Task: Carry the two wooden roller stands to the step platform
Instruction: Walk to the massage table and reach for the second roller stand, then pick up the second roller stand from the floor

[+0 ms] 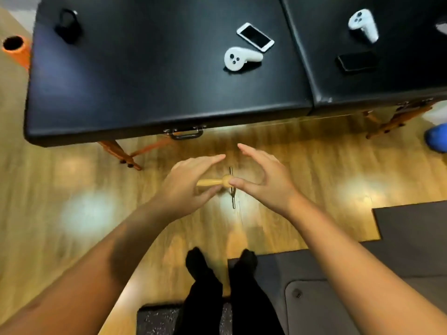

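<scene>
A wooden roller stand (212,182), a pale wooden handle with a round knob and a thin metal rod (232,189) crossing it, shows low over the wood floor between my hands. My left hand (186,184) is over its handle with straight fingers, and the handle shows in the gap between thumb and forefinger. My right hand (263,180) is spread open beside it, its thumb tip at the knob. I cannot tell whether the stand lies on the floor or is lifted. A grey platform with a rounded corner (358,303) is at the lower right by my feet.
A black padded table (135,93) stands just ahead, bearing a kettlebell (68,26), a white phone (255,36), two white controllers (238,58) and a black phone (358,60). An orange foam roller (17,48) is at the left, a blue ball (437,140) at the right, and dark mats (411,226) lie on the floor.
</scene>
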Tool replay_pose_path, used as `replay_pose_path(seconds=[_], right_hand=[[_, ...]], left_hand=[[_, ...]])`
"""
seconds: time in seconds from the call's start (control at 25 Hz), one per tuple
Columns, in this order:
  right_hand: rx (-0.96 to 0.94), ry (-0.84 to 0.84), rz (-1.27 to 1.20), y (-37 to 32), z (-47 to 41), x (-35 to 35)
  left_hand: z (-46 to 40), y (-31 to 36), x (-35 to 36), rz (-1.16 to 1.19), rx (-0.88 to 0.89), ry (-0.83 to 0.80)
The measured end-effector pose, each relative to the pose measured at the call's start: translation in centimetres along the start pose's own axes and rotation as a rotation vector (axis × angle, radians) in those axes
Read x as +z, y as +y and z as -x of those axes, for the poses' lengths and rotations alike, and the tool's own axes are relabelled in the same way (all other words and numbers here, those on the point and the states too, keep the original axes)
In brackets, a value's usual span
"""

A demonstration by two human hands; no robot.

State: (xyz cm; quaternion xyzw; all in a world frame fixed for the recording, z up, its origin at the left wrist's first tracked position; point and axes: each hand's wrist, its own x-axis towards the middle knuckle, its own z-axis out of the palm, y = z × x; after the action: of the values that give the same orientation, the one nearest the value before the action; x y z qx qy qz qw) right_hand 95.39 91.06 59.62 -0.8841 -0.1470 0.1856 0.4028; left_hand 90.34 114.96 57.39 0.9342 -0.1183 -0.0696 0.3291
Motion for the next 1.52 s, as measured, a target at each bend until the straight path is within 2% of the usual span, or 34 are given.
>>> replay_pose_path(seconds=[0.16, 0.36, 0.56, 0.68, 0.84, 0.96, 1.08, 1.16, 1.28, 1.4, 1.52], right_hand=[[0.082, -0.087, -0.119, 9.7, -3.3, 6.0], [0.175, -0.104, -0.175, 22.3, -5.8, 15.3], [0.296, 0.038, -0.267, 33.2, -5.9, 24.6], [0.361, 0.083, -0.297, 38.7, -6.3, 30.4], [0.439, 0.152, -0.323, 43.6, -8.0, 34.9], [0.513, 0.209, -0.334, 46.3, -9.8, 37.4], [0.634, 0.204, -0.372, 48.4, -11.5, 38.8], [0.693, 0.18, -0.39, 49.4, -12.7, 39.2], [0.728, 0.148, -0.429, 51.0, -14.5, 39.7], [0.75, 0.112, -0.438, 51.8, -15.7, 40.7], [0.774, 0.199, -0.457, 52.4, -16.9, 41.9]], left_hand=[[-1.3, -6.4, 9.8, 0.154, -0.148, -0.027], [-1.2, -15.0, 24.1, 0.244, -0.214, -0.061], [3.4, -24.7, 36.7, 0.309, -0.423, -0.109], [6.0, -31.4, 41.7, 0.305, -0.526, -0.031], [5.9, -37.4, 44.6, 0.494, -0.729, 0.211], [4.8, -41.1, 45.8, 0.385, -0.749, 0.29], [3.3, -43.9, 46.1, 0.374, -0.897, 0.411], [2.3, -45.7, 46.2, 0.447, -0.988, 0.374], [0.6, -47.5, 47.2, 0.607, -1.023, 0.216], [-0.5, -48.3, 48.5, 0.801, -1.096, 0.28], [-1.0, -48.7, 48.9, 0.761, -1.135, 0.346]])
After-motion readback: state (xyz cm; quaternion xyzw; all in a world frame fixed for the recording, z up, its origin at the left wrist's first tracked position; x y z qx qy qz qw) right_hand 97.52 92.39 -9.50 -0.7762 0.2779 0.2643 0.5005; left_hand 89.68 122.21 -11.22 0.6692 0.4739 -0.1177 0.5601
